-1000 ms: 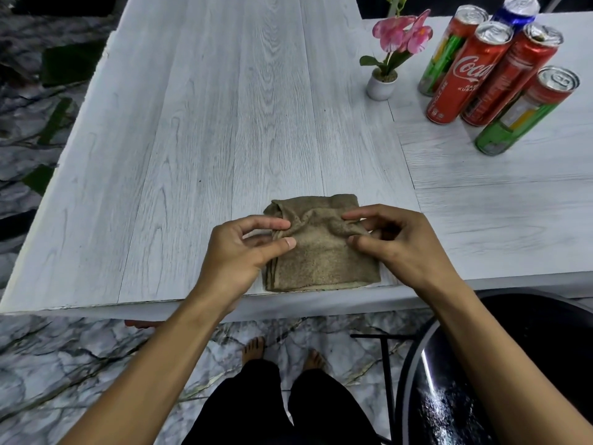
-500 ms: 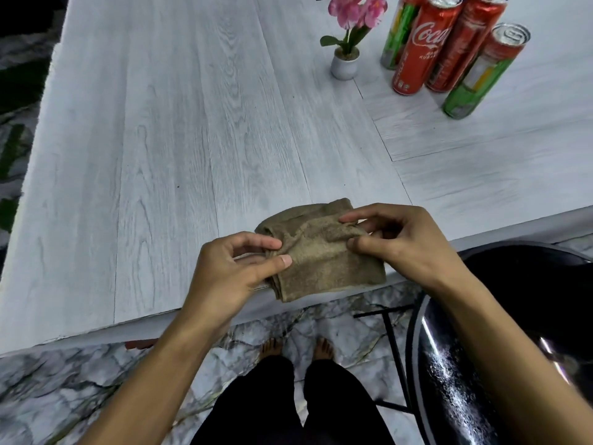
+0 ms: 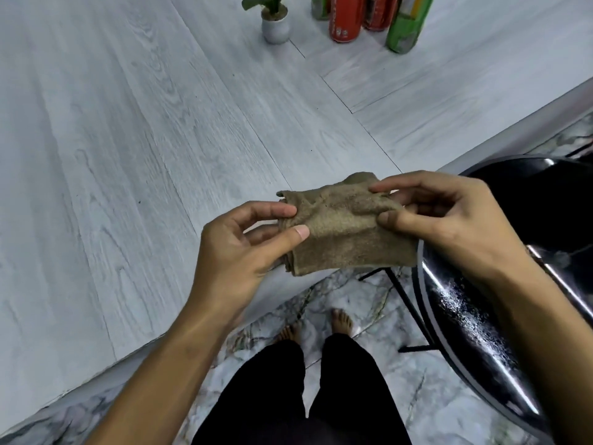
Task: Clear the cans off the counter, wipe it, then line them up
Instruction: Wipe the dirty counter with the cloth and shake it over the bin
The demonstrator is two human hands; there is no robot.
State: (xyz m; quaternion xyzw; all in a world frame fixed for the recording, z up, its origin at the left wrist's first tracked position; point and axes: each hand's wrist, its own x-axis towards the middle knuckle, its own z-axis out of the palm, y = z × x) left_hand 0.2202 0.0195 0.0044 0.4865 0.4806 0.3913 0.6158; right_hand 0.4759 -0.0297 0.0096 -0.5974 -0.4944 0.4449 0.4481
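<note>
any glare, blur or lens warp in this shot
Head view: glare speckles the glossy black seat; wide-angle warp slants the counter and leans the cans, cropped at the top with the potted plant; the cloth pinched by the left hand and right hand is sharp, under even light with soft shadows.

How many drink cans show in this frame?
4, all cropped by the top edge, right of the potted plant: left green can, front red can, rear red can, right green can. Others may stand out of frame.
</note>
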